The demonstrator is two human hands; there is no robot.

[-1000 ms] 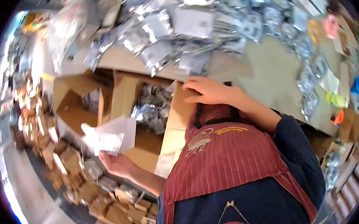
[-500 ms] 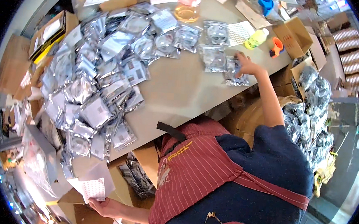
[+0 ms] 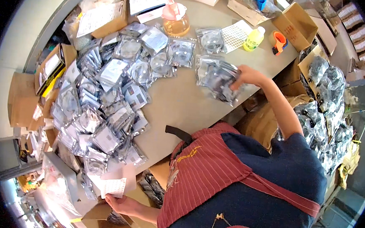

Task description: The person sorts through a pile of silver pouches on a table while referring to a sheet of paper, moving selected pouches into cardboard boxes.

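Observation:
My left hand (image 3: pixel 121 205), low at the left, has its fingers closed on the edge of a white sheet of small round stickers (image 3: pixel 116 186). Across the table, my right hand (image 3: pixel 249 76) grips the side of a clear plastic packet (image 3: pixel 223 90) with something dark inside; motion blurs it. That packet partly overlaps another flat packet (image 3: pixel 202 69) lying on the tabletop. Just beyond lies a single packet with a round grey part (image 3: pixel 212 40), beside a second sticker sheet (image 3: pixel 234 35).
A large heap of silvery packets (image 3: pixel 106 108) covers the table's left side. At the back stand a pink-lidded jug (image 3: pixel 176 22), a yellow bottle (image 3: pixel 253 39), an orange tape dispenser (image 3: pixel 279 42) and a cardboard box (image 3: pixel 296 26). Bagged dark goods (image 3: pixel 330 94) fill boxes at the right.
My right hand has brought its packet left and nearer me, so it now overlaps the neighbouring packet. The left hand keeps hold of the sticker sheet. The whole view has shifted slightly.

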